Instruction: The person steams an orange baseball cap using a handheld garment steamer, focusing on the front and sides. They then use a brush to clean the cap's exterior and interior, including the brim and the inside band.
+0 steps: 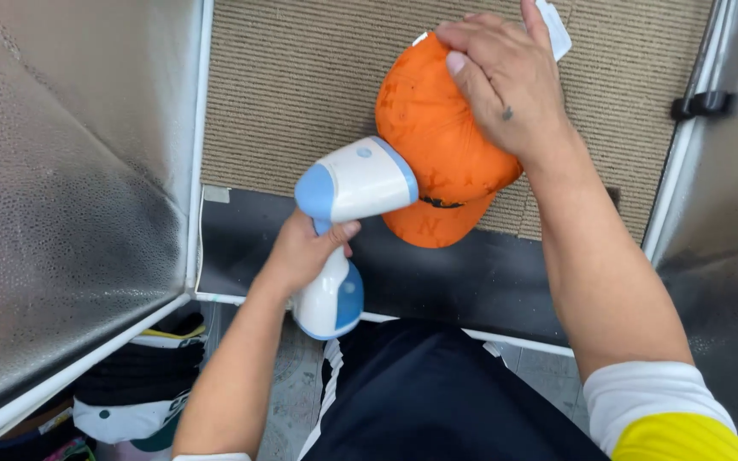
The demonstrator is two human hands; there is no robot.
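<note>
An orange cap (433, 145) lies on a ribbed beige mat (301, 77), its brim pointing toward me. My right hand (506, 72) grips the top of the cap's crown from above. My left hand (305, 252) is wrapped around the handle of a white and blue handheld steamer (348, 205). The steamer's head presses against the left side of the cap. A white tag (554, 26) sticks out behind my right hand.
Silvery padded panels (61, 188) stand at the left and right (728, 239), edged with white rails. A dark strip (471, 273) borders the mat's near edge. Folded clothes (143, 384) sit low at the left. A black clip (702, 104) holds the right panel.
</note>
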